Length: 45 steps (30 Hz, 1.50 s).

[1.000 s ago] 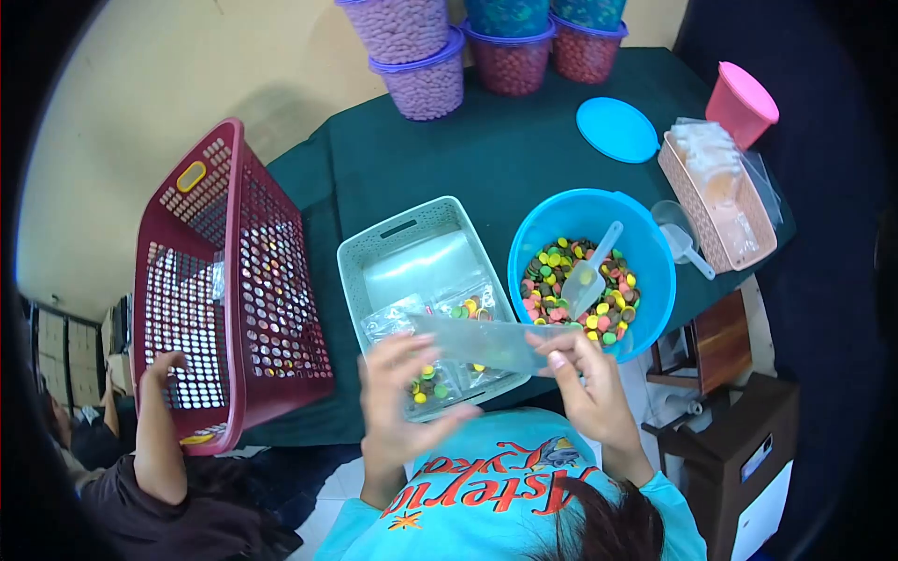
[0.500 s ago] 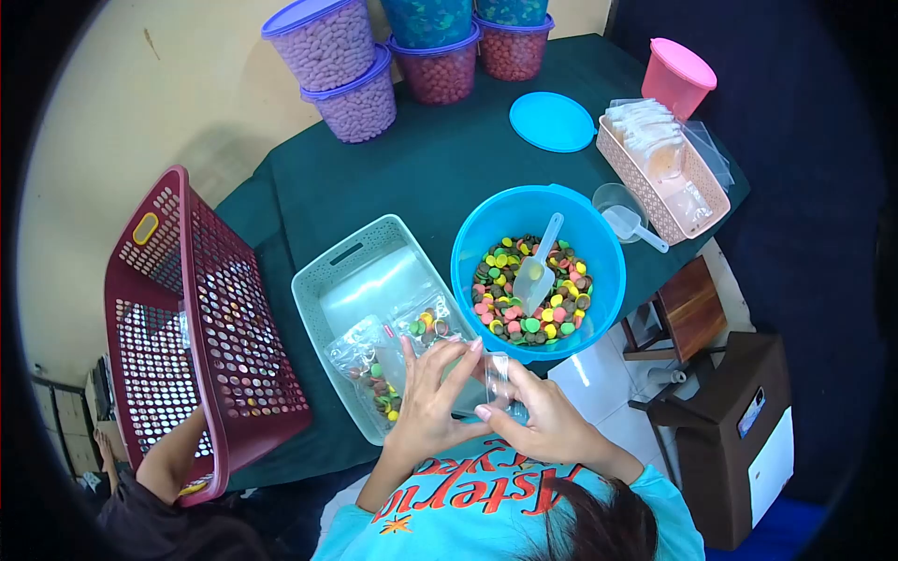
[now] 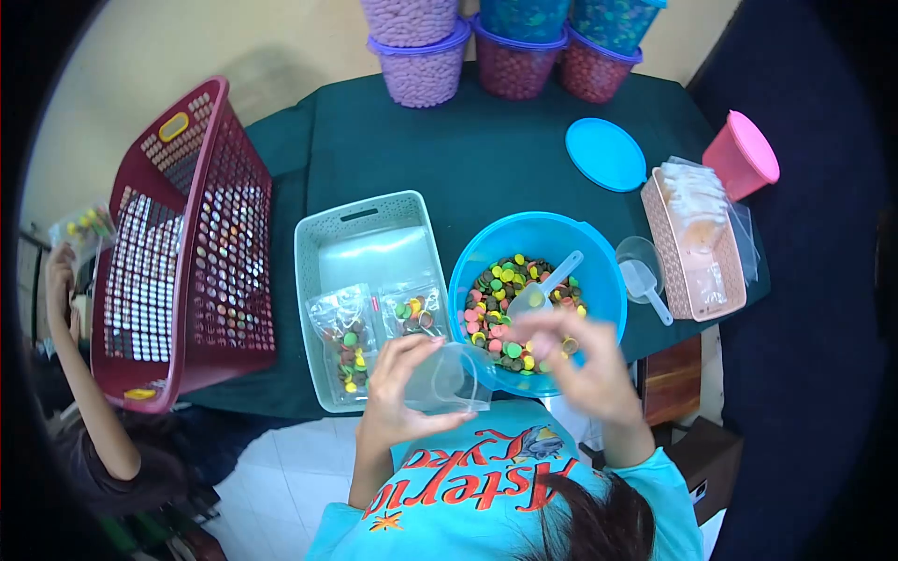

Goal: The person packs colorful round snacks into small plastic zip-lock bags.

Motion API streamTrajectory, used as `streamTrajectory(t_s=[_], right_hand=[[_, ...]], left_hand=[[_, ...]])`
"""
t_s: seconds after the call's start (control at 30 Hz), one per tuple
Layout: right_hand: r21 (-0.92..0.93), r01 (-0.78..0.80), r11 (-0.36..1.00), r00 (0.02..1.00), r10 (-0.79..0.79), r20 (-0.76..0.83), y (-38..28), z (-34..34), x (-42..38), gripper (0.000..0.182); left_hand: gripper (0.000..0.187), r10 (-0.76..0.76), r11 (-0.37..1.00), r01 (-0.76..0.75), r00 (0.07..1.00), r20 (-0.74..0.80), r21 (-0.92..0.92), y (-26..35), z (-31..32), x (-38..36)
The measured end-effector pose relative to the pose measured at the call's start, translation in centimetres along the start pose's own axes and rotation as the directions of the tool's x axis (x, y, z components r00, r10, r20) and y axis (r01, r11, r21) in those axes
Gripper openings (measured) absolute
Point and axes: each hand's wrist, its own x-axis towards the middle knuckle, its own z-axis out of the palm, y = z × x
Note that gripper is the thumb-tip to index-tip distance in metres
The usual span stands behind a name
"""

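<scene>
My left hand (image 3: 385, 404) is closed on a clear plastic bag (image 3: 451, 376), whose wide mouth faces right. Blurred by motion, my right hand (image 3: 599, 374) hangs over the near right edge of the blue tub (image 3: 610, 271), its fingers too smeared to read. In the tub lie many round candies (image 3: 505, 276) in brown, yellow, green and pink. A translucent scoop (image 3: 533, 297) rests on them, handle up to the right. Just beyond my left hand, a pale green basket (image 3: 311, 271) holds two filled bags, one long (image 3: 348, 351) and one partly hidden (image 3: 412, 307).
A maroon laundry basket (image 3: 224, 234) stands left; beside it another person's hand (image 3: 60, 276) holds up a filled bag (image 3: 84, 226). A pink basket of bags (image 3: 669, 252), a second scoop (image 3: 644, 280), a blue lid (image 3: 606, 154) and a pink canister (image 3: 734, 159) lie right. Stacked tubs (image 3: 426, 79) stand behind.
My right hand has left the bag and moved right over the tub, while my left keeps hold of it. The other person's arm has risen with a filled bag. The view has shifted.
</scene>
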Motion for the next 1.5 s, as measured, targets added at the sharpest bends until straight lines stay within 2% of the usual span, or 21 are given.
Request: streamTrajectory(t_s=[0.03,0.07,0.1,0.13,0.2,0.23,0.3,0.4,0.43,0.47,0.57,0.6,0.67,0.83,0.97,1.07,1.13,1.2,1.3,1.37,1.5], right_hand=[[-0.234,0.067,0.970,0.995,-0.081,-0.052,0.7,-1.6,1.4,0.016],[-0.502,0.116,0.857,0.991,-0.132,0.004,1.4,-2.9,3.1,0.016],[-0.635,0.135,0.761,0.991,-0.091,0.102,3.2,-4.1,4.6,0.022],[-0.629,0.149,0.763,0.988,-0.093,0.121,4.9,-4.9,5.4,0.022],[-0.849,0.419,0.322,0.878,0.096,0.470,7.5,-5.8,6.5,0.034],[-0.840,0.440,0.319,0.868,0.090,0.489,8.2,-5.8,6.9,0.034],[-0.799,0.558,0.224,0.678,0.433,0.594,8.7,-5.3,7.4,0.047],[-0.773,0.598,0.211,0.605,0.513,0.608,8.8,-4.8,8.1,0.052],[-0.735,0.641,0.222,0.637,0.380,0.670,9.4,-5.0,7.9,0.056],[-0.713,0.667,0.216,0.612,0.386,0.690,9.4,-5.1,8.2,0.056],[-0.650,0.757,0.063,0.651,0.012,0.759,8.9,-4.4,9.3,0.038],[-0.628,0.776,0.063,0.629,0.012,0.778,8.9,-4.0,9.7,0.038],[-0.633,0.770,-0.083,0.633,-0.025,0.773,9.1,-2.9,10.1,0.054],[-0.567,0.792,-0.227,0.574,-0.040,0.818,11.1,-1.9,10.0,0.033],[-0.531,0.825,-0.194,0.534,-0.041,0.844,11.1,-1.9,9.9,0.032],[-0.522,0.847,-0.099,0.524,-0.009,0.852,10.9,-2.0,9.5,0.034],[-0.485,0.873,0.041,0.485,0.017,0.874,10.5,-2.1,8.9,0.038],[-0.467,0.884,0.030,0.467,0.003,0.884,11.0,-2.4,9.0,0.042],[-0.466,0.867,0.175,0.475,-0.016,0.880,10.6,-2.7,9.4,0.043],[-0.416,0.858,0.302,0.407,0.096,0.908,10.0,-3.0,8.9,0.043],[-0.395,0.833,0.387,0.411,0.044,0.911,9.7,-3.8,8.8,0.045]], left_hand=[[0.075,-0.035,0.999,0.035,0.999,-0.022,-0.030,-0.1,0.2,-0.3],[0.074,-0.069,0.996,0.067,0.997,-0.043,-0.060,-0.1,0.3,-0.5],[0.073,-0.066,0.997,0.065,0.997,-0.043,-0.036,0.0,0.3,-0.6],[0.073,-0.077,0.997,0.076,0.995,-0.057,-0.028,0.3,0.5,-0.8],[0.071,-0.156,0.978,0.158,0.987,0.024,-0.135,0.8,1.0,-1.3],[0.071,-0.164,0.978,0.163,0.987,0.004,-0.129,1.0,1.3,-1.6],[0.070,-0.168,0.953,0.177,0.984,0.059,-0.244,1.3,2.1,-2.3],[0.071,-0.190,0.945,0.201,0.979,0.068,-0.259,2.0,3.7,-2.6],[0.072,-0.233,0.934,0.244,0.970,0.071,-0.260,2.4,4.3,-2.9],[0.072,-0.252,0.930,0.253,0.967,0.040,-0.267,2.8,5.0,-3.1],[0.074,-0.327,0.911,0.306,0.944,-0.033,-0.277,4.0,6.5,-3.8],[0.074,-0.343,0.908,0.315,0.938,-0.057,-0.278,4.3,6.8,-3.9],[0.074,-0.324,0.935,0.295,0.936,-0.138,-0.196,4.8,7.3,-4.1],[0.074,-0.379,0.924,0.361,0.909,-0.172,-0.128,5.8,7.8,-4.2],[0.074,-0.393,0.918,0.371,0.900,-0.190,-0.139,6.0,8.1,-4.2],[0.075,-0.393,0.916,0.366,0.899,-0.193,-0.164,6.0,8.3,-4.3],[0.077,-0.395,0.916,0.368,0.897,-0.200,-0.159,6.0,8.5,-4.4],[0.079,-0.394,0.917,0.369,0.896,-0.203,-0.152,6.1,8.5,-4.4],[0.077,-0.408,0.909,0.383,0.899,-0.158,-0.164,6.0,8.1,-4.4],[0.078,-0.390,0.914,0.362,0.910,-0.143,-0.185,5.8,7.9,-4.3],[0.078,-0.367,0.916,0.348,0.928,-0.068,-0.201,5.0,7.4,-4.3]])
